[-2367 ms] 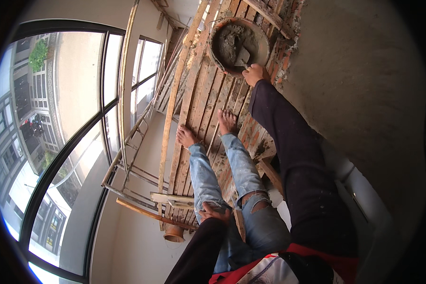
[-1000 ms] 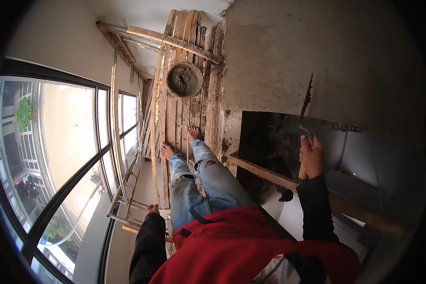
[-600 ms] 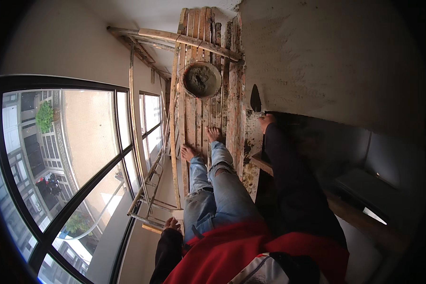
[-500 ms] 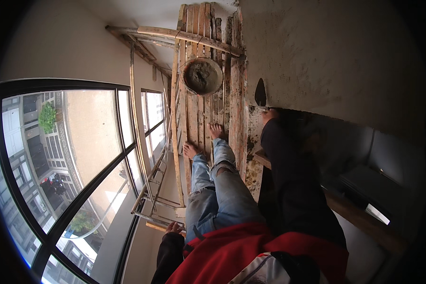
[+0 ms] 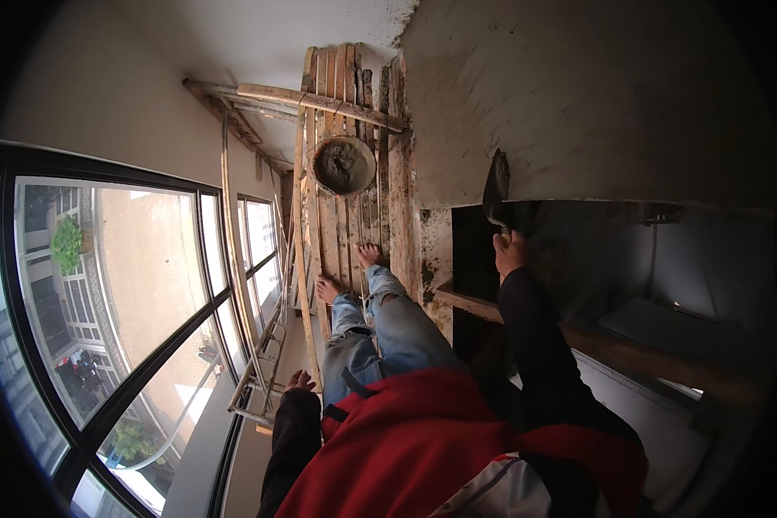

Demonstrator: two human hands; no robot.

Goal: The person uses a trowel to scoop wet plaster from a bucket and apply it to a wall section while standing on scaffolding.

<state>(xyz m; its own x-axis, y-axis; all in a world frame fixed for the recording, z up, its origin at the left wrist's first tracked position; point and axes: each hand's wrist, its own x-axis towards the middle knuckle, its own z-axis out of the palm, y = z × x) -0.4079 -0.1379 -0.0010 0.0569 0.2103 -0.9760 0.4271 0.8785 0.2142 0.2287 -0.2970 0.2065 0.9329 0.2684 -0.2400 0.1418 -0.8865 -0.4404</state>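
Observation:
My right hand (image 5: 511, 252) is closed round the handle of a pointed trowel (image 5: 495, 192). Grey mortar shows along the blade, which points away from me, over the lower edge of the plastered wall (image 5: 578, 112); whether it touches the wall I cannot tell. Low at my left side, my left hand (image 5: 300, 381) has its fingers partly spread and nothing visible in it, near a metal frame. A round basin (image 5: 369, 166) of wet grey mortar (image 5: 342, 164) stands on the plank platform ahead of my bare feet.
I stand on narrow, gapped wooden planks (image 5: 325, 226). A wooden pole (image 5: 319, 102) crosses them at the far end. Large black-framed windows (image 5: 207, 306) line the left, beside a scaffold frame (image 5: 255, 367). At right, a dark opening holds a wooden beam (image 5: 613, 350).
My right hand and the trowel have moved right, from the pillar's top to the wall above the opening, the blade now tilted. My left hand has shifted slightly; the view has turned.

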